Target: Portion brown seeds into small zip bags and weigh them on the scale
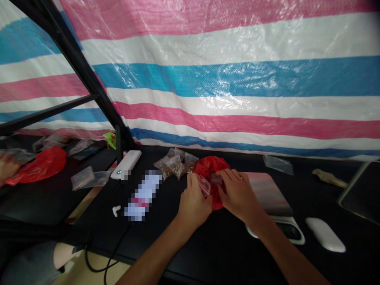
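Note:
My left hand [194,201] is closed on a small clear zip bag [204,186], holding it at the left side of a red plastic bag [212,163]. Over the right side of the red bag, my right hand [237,192] has its fingers curled around a small dull-reddish piece [216,179], too blurred to name. The red bag lies crumpled on the black table, its contents mostly hidden by my hands. Just left of it sit several filled zip bags [177,165] with brown bits inside. A kitchen scale [268,194] with a shiny metal top stands partly under my right forearm.
A blurred-screen phone [144,196], a white earbud [116,210] and a white power bank [127,163] lie to the left. At right are a white mouse-shaped object [325,234], an empty clear bag [278,164] and a dark-screened device [363,194]. Another person's hand [8,166] touches a red bag [44,164].

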Demonstrator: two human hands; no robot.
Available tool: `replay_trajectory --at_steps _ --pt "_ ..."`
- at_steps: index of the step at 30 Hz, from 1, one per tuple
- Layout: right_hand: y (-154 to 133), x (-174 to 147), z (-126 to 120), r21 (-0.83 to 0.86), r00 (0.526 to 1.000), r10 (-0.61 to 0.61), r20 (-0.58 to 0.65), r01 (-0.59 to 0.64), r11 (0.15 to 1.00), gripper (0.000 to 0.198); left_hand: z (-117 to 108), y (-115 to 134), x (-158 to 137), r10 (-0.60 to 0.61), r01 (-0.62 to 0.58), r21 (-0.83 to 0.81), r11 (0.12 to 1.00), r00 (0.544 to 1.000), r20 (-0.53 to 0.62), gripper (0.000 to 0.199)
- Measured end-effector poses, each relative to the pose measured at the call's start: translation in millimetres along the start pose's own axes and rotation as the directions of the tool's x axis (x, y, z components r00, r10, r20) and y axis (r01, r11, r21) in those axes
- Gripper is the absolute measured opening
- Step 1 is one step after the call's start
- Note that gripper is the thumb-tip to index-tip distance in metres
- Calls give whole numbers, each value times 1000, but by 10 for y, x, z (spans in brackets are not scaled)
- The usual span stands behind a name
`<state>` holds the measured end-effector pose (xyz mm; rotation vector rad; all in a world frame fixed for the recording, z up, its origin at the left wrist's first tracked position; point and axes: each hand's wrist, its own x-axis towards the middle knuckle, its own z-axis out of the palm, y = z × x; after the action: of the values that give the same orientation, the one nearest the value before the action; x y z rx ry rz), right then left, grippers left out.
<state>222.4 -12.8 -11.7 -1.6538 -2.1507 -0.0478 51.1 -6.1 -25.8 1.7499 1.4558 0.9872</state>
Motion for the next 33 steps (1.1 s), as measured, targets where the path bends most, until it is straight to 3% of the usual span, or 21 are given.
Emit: replay_trajectory --at_steps 4,9,16,22,28,30,33 --pt "26 -8 -40 86 994 -97 47 93 992 40 -102 -71 159 24 -48 -243 969 995 -98 35" --pt "49 -12 -87 52 996 -32 80 28 998 34 -223 -116 312 -45 -60 -372 927 963 -267 37" --pt "45 -9 -37 47 1000 -11 -8 11 999 28 -129 -223 313 -42 -13 -247 969 975 -216 33" --pt "-16 -28 37 92 999 -32 33 29 995 24 -104 -240 313 -63 37 -399 916 997 -54 30" --pt "-54 -35 15 89 998 -28 57 23 996 34 -117 -180 295 -75 100 -482 871 995 70 24" --pt "-56 -33 6 107 998 -20 60 13 994 30 -108 -179 296 -54 78 -466 881 996 66 24" --pt "-43 -18 0 142 999 29 35 -33 989 32 -114 -189 308 -1 -11 -419 908 1000 -27 27"
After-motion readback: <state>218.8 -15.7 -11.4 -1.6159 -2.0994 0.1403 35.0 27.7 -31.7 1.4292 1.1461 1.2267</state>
